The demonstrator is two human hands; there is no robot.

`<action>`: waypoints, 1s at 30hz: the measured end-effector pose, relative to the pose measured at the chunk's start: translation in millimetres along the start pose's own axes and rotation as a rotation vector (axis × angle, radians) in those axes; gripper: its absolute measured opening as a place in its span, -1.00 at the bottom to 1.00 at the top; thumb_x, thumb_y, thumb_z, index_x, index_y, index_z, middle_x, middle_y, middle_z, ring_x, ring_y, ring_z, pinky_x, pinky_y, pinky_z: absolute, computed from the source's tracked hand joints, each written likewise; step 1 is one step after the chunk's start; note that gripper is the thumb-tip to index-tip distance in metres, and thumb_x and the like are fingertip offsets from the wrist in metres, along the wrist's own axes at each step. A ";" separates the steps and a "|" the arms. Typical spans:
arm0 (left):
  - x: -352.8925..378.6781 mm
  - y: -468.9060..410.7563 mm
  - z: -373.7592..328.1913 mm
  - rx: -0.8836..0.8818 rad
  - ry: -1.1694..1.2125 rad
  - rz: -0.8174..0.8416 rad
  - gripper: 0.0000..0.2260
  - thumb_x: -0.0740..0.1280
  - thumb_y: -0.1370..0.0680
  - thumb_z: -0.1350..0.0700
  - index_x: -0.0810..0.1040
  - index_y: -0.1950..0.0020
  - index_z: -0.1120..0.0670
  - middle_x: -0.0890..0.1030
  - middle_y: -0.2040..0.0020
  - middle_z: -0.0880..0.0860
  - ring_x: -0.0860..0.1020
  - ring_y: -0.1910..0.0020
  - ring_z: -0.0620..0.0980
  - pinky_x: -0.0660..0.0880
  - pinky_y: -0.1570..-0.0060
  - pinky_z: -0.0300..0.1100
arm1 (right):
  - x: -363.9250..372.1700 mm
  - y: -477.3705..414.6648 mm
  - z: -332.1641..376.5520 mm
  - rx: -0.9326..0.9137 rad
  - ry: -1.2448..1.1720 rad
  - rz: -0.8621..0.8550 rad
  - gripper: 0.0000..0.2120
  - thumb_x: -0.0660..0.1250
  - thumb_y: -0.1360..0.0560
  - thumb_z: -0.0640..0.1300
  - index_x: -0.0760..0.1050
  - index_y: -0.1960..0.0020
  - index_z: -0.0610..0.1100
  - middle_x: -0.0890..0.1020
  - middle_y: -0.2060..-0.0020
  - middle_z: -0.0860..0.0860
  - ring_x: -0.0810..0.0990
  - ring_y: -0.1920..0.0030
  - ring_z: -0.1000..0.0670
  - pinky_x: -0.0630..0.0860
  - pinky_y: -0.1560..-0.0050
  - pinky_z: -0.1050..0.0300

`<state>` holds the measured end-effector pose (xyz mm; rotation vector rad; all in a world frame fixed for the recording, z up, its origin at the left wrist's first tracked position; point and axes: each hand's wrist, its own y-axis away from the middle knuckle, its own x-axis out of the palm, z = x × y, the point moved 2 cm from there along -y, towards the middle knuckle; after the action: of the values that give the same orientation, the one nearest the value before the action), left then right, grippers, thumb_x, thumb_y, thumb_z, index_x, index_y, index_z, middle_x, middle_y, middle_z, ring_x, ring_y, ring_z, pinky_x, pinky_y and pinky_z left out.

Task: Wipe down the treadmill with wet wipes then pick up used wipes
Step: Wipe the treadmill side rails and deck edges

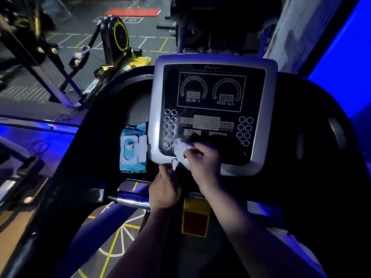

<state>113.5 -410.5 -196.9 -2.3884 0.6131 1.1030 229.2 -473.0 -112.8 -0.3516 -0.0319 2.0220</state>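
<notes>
Dim and motion-blurred; the hands hide the near-left buttons of the console. Right hand has its fingers curled round a bunched wipe, pressed on the console's near-left corner. Left hand is just nearer, fingertips at the wipe's dangling end; can't tell if it grips. Pack lies just left of the console.

You stand in dim light, with the yellow-rimmed flywheel machine as your reference. It rests on a dark floor. Painted white and yellow lines run to its right. A red mat lies beyond it. Yellow cloth sits beside its base. Far to its right is a blue-lit wall.
</notes>
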 end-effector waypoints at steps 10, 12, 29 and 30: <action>-41.8 33.3 -11.8 0.101 0.253 0.076 -0.58 0.06 -0.53 -0.09 0.34 -0.25 0.16 0.61 -0.05 0.29 0.59 0.04 0.30 0.49 0.11 0.08 | -91.6 124.8 6.3 0.551 -0.676 0.053 -0.79 0.44 -0.44 -0.19 0.47 -0.02 -0.17 0.51 0.15 -0.07 0.55 0.12 0.00 0.58 0.14 0.22; -56.4 50.5 -22.2 0.126 0.463 0.108 -0.64 0.08 -0.55 -0.06 0.33 -0.26 0.10 0.56 -0.14 0.23 0.51 -0.07 0.18 0.44 -0.11 0.06 | -104.7 155.4 21.2 0.465 -0.622 0.019 -0.76 0.40 -0.37 -0.19 0.51 -0.03 -0.11 0.53 0.14 -0.05 0.52 0.15 0.05 0.50 0.05 0.20; -128.0 201.9 -116.8 -0.049 1.023 0.832 -0.86 0.40 -0.63 0.20 0.50 -0.05 0.24 0.67 0.28 0.04 0.64 0.27 -0.01 0.62 0.30 -0.21 | -161.4 301.6 56.5 0.311 -0.409 -0.526 -0.84 0.42 -0.55 -0.29 0.66 0.16 -0.08 0.66 0.36 0.05 0.59 0.32 0.11 0.55 0.21 0.14; -131.2 205.2 -117.8 -0.053 1.013 0.855 -0.86 0.40 -0.64 0.16 0.52 0.01 0.22 0.65 0.28 0.05 0.64 0.27 -0.03 0.61 0.29 -0.21 | -159.0 300.8 57.4 0.312 -0.371 -0.516 -0.80 0.42 -0.55 -0.28 0.68 0.16 -0.03 0.69 0.34 0.03 0.61 0.30 0.08 0.58 0.21 0.10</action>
<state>-7.7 -613.9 -66.0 -2.6569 2.0646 0.0021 19.7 -744.3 -73.3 0.2172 -0.0327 1.5221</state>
